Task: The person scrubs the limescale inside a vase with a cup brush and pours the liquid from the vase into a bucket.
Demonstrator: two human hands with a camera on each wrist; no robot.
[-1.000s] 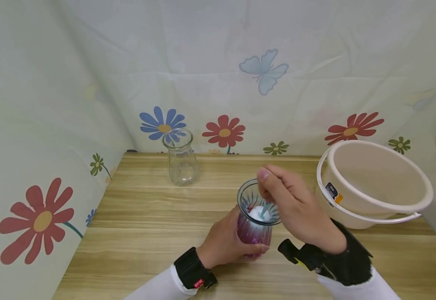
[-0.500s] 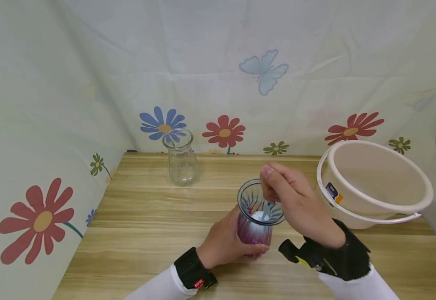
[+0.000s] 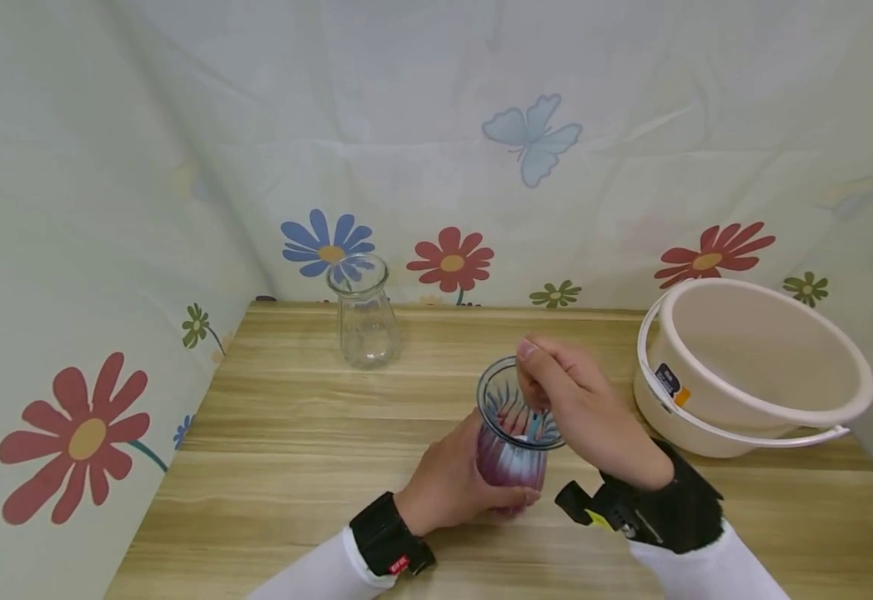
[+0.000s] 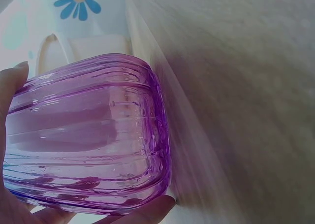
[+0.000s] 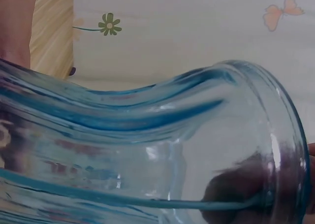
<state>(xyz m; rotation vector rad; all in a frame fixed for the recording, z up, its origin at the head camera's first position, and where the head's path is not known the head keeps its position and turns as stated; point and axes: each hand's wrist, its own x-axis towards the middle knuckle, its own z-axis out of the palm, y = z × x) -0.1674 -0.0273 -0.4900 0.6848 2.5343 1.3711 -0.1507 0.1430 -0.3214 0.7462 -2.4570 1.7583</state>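
A ribbed glass vase [image 3: 509,473], blue at the flared rim and purple below, stands tilted a little on the wooden table. My left hand [image 3: 447,482] grips its lower body, thumb across the front. With fingers curled above the rim, my right hand [image 3: 584,410] holds the light-blue handle of a cleaning brush [image 3: 534,427]; its pale head is down inside the vase. In the left wrist view the purple base [image 4: 88,125] of the vase is close to the tabletop. Blue-streaked glass of the vase neck [image 5: 123,118] fills much of the right wrist view.
A clear glass vase [image 3: 367,332] stands at the back left of the wooden table [image 3: 271,467]. To the right is a cream bucket [image 3: 694,425] with its handle lowered in front. A flower-printed curtain [image 3: 376,125] borders the table behind and at the sides.
The right hand rises slightly, then dips back down and left, and the brush head goes deeper into the vase. The left hand keeps its grip, and the view shifts slightly.
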